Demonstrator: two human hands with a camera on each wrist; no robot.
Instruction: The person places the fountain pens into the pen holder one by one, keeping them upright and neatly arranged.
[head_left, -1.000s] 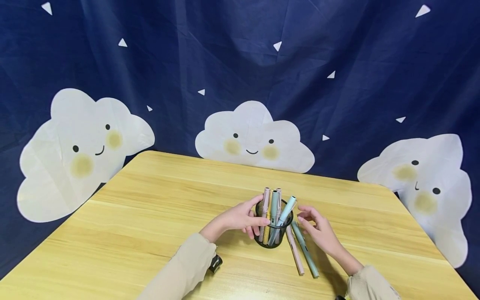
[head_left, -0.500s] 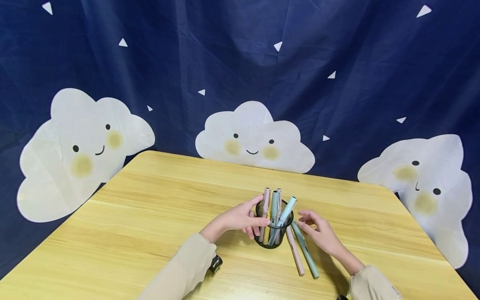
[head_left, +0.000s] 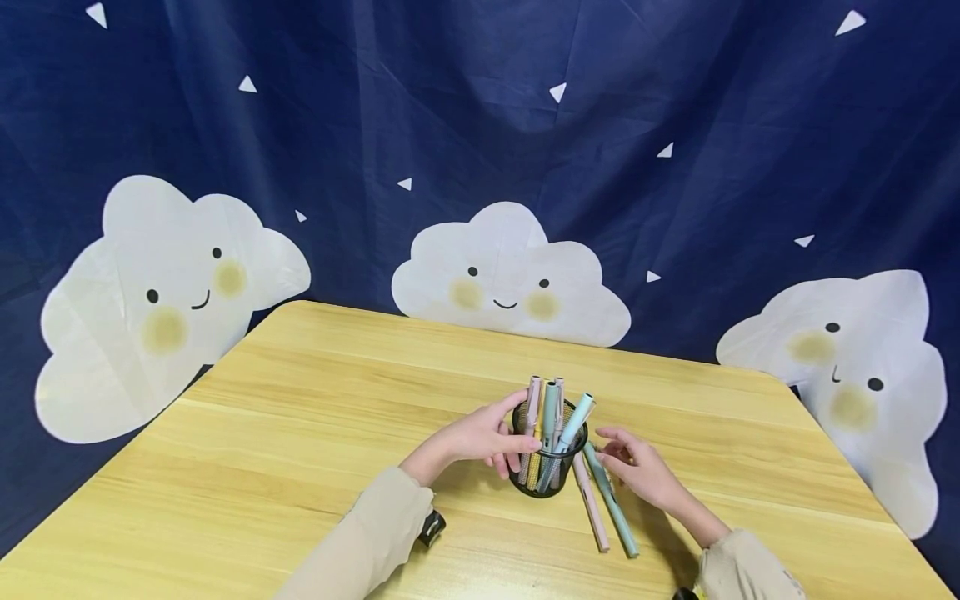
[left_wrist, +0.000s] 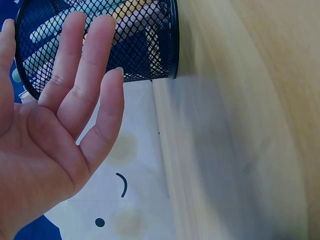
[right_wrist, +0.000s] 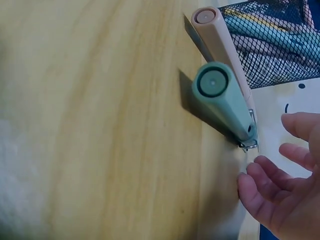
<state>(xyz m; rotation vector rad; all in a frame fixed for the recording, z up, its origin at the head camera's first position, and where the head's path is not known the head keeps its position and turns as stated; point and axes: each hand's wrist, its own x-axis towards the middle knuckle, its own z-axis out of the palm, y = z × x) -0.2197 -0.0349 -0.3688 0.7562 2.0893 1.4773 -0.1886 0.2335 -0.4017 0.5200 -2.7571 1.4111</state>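
Observation:
In the head view my left hand holds a black mesh pen cup, thumb across the front of its rim and forefinger at the far side. Several capped pens stand in the cup, among them a light blue pen, a dark green pen and a mauve pen. On the table to the cup's right lie a pink pen and a green pen, side by side. My right hand hovers by the green pen's far end, fingers loosely bent; the right wrist view shows nothing in it.
The wooden table stretches out to both sides of the hands. Behind it hangs a dark blue curtain with white smiling clouds and small triangles. A black strap shows at my left cuff.
My right hand's fingers have come slightly lower beside the green pen. The left hand, the cup and the pens look unmoved.

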